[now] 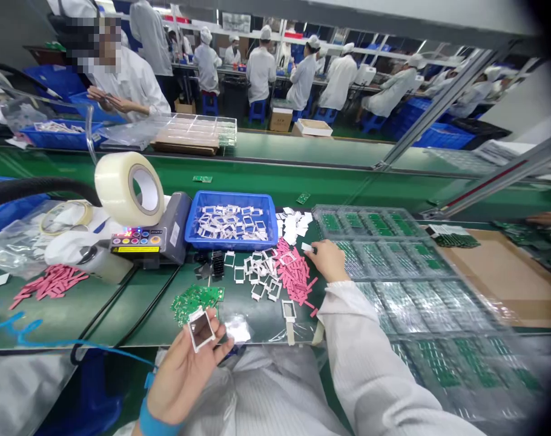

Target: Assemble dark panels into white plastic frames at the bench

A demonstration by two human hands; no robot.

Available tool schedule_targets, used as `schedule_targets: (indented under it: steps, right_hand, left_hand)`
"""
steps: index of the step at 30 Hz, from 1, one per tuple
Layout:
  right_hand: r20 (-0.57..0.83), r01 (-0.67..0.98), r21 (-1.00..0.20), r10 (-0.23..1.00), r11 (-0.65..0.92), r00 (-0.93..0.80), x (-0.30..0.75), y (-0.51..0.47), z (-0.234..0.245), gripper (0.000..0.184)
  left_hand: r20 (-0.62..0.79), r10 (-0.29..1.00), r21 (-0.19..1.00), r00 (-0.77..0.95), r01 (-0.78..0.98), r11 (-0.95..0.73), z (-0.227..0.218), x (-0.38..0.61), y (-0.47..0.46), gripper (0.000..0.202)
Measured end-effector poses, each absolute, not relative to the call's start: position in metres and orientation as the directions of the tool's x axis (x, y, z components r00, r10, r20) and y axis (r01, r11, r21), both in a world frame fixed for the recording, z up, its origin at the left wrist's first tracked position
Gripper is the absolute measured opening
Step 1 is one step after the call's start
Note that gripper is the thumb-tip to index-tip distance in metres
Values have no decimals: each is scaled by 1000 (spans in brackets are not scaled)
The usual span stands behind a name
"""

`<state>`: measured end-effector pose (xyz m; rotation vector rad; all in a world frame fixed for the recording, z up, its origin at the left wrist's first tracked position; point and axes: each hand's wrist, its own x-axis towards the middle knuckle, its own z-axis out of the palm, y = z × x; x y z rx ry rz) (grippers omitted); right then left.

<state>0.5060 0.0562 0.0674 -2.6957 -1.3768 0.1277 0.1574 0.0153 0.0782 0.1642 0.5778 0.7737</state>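
My left hand [184, 369], with a blue band at the wrist, holds up a white frame with a dark screen [201, 330] near the bench's front edge. My right hand [329, 260] pinches a small white piece [307, 247] beside the pile of pink strips [296, 275]. Behind it lies a heap of white rectangular pieces [293, 224]. Between my hands are loose white frames [261, 272], and one more frame [289, 310] sits by the front edge. Green circuit boards [196, 301] are piled just past my left hand.
A blue bin [231, 241] of white frames stands at the back beside a tape dispenser [166, 236] and a large tape roll [116, 184]. Clear trays [393, 275] with green boards cover the right. Black cables [143, 309] cross the left. A co-worker [130, 79] sits opposite.
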Motion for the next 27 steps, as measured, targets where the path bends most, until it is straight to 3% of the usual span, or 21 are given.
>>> schedule_targets:
  steps: [5,10,13,15,17,19,23,27]
  right_hand:
    - [17,805,-243,827,-542,562,516,58,55,22]
    - [126,840,-448,909,-305,397,498,45,93,15]
    - [220,815,-579,962,-3,160,453,30,129,17]
    - [297,638,-692,939,338,-175,416,22,150,17]
    - [299,479,-738,867,474,-397,382,20,163,21]
    - [263,417,-764,827,493,-496,356,23,168,24]
    - [304,441,-758,859,480,-412,328,31,155,18]
    - [554,594,-574,801,564,-226,310,26,134,17]
  left_hand:
    - [-407,708,372,577,-604,705,81,161,16,26]
    - [-355,712,389,606,-597,702,83,165,17,25]
    - [-286,700,415,655,-573,706,88,169,17,29]
    - [-216,685,434,695,-560,705,93,172,16,30]
    - [-175,686,453,707,-561,693,96,172,15,30]
    - [-168,712,465,682,-582,667,99,169,13,29]
    - [-195,769,486,609,-621,614,101,157,11,35]
    - [-209,846,520,491,-676,521,103,151,12,33]
